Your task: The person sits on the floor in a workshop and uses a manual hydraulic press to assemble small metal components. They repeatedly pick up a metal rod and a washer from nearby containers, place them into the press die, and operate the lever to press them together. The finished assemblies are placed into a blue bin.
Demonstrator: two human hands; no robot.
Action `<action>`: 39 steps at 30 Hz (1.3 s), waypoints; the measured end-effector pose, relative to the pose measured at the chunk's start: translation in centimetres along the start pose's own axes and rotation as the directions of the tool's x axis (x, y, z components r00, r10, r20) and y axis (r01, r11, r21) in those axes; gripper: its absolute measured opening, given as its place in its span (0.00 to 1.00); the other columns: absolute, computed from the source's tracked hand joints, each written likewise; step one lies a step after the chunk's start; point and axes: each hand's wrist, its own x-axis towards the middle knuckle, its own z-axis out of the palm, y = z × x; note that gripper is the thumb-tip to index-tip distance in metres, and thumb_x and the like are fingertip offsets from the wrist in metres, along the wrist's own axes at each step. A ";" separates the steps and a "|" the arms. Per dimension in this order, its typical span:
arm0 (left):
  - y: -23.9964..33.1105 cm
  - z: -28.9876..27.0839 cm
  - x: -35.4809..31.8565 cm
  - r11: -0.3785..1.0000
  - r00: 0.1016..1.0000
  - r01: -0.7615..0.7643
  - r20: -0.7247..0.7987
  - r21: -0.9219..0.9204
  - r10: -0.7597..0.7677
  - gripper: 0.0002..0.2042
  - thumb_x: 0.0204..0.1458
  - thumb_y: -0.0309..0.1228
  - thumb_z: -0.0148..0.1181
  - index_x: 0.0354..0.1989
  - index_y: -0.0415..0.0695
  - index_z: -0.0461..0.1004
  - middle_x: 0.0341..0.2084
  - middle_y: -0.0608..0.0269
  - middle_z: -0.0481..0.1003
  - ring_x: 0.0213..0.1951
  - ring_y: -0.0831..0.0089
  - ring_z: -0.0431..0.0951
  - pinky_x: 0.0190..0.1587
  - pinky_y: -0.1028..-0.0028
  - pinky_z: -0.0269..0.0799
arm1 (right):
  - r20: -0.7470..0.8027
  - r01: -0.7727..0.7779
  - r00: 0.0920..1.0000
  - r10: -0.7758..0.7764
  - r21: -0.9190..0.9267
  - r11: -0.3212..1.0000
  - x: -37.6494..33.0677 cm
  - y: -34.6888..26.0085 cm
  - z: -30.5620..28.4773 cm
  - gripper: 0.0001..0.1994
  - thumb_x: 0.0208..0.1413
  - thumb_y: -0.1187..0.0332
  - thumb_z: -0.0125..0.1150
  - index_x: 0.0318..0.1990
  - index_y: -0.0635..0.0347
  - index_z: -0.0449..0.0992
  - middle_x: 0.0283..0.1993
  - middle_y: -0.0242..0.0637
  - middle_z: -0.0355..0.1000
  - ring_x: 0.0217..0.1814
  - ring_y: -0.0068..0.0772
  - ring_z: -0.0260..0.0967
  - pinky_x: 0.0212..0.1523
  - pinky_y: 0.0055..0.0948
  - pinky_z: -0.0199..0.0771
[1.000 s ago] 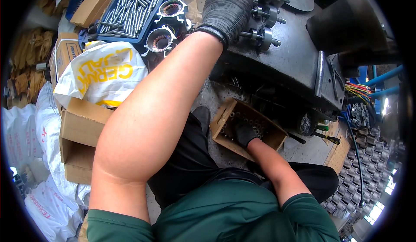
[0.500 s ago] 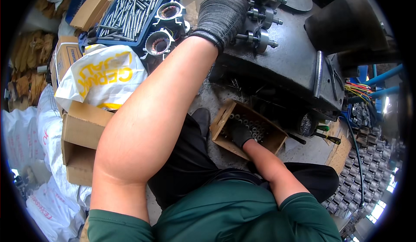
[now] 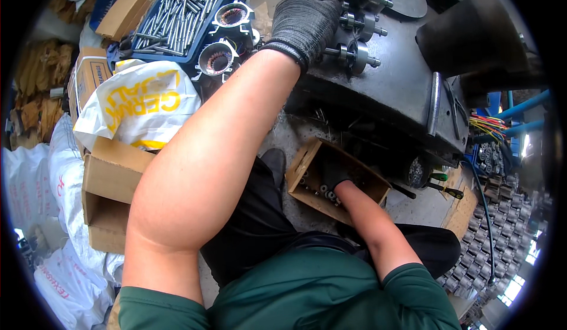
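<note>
Gloved hands at a dark metal workbench (image 3: 407, 88) and a small open cardboard box (image 3: 307, 170).

The left hand (image 3: 307, 20), in a dark knit glove, rests curled over the row of steel shafted rotors (image 3: 354, 52) on the bench; whether it grips one is unclear. The right hand (image 3: 335, 173) is sunk in the box among small metal cylinders (image 3: 323, 191), deeper than half a second ago; its fingers are hidden, so its grip cannot be told.

Left hand (image 3: 307, 20) outstretched, right hand (image 3: 335, 172) lowered.
</note>
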 end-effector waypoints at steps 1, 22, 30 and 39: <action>-0.1 0.0 0.1 1.000 1.000 -0.023 0.009 0.011 0.023 0.19 0.63 0.42 0.58 0.54 0.42 0.83 0.41 0.48 0.85 0.43 0.59 0.88 0.51 0.61 0.82 | 0.021 -0.040 0.999 0.040 0.027 0.999 0.5 -0.1 0.6 0.20 0.68 0.64 0.52 0.60 0.64 0.80 0.62 0.59 0.77 0.66 0.61 0.72 0.72 0.50 0.67; -3.0 -1.9 1.3 0.918 0.968 0.120 0.251 -0.377 -0.023 0.24 0.60 0.36 0.63 0.62 0.37 0.73 0.41 0.52 0.80 0.35 0.66 0.83 0.39 0.67 0.81 | 0.355 0.189 0.918 -0.178 0.004 0.982 -13.0 -4.0 -26.6 0.20 0.52 0.56 0.69 0.48 0.59 0.86 0.50 0.53 0.80 0.52 0.56 0.80 0.56 0.49 0.80; -4.8 -4.8 -1.4 0.996 0.981 0.066 0.185 -0.059 -0.054 0.29 0.59 0.41 0.68 0.61 0.33 0.70 0.45 0.44 0.81 0.44 0.61 0.84 0.47 0.65 0.81 | -0.343 0.137 0.934 -0.095 0.102 0.985 -19.5 1.0 -42.2 0.16 0.45 0.65 0.70 0.42 0.61 0.86 0.41 0.51 0.80 0.47 0.55 0.80 0.52 0.46 0.81; -1.5 -3.2 -4.7 0.976 0.957 -0.136 0.277 0.169 0.085 0.13 0.56 0.34 0.70 0.42 0.35 0.84 0.37 0.52 0.85 0.39 0.66 0.84 0.47 0.66 0.80 | -0.457 -0.184 0.879 0.135 -0.065 0.981 -13.2 4.8 -45.8 0.22 0.44 0.59 0.69 0.49 0.56 0.87 0.45 0.50 0.83 0.51 0.53 0.81 0.56 0.46 0.80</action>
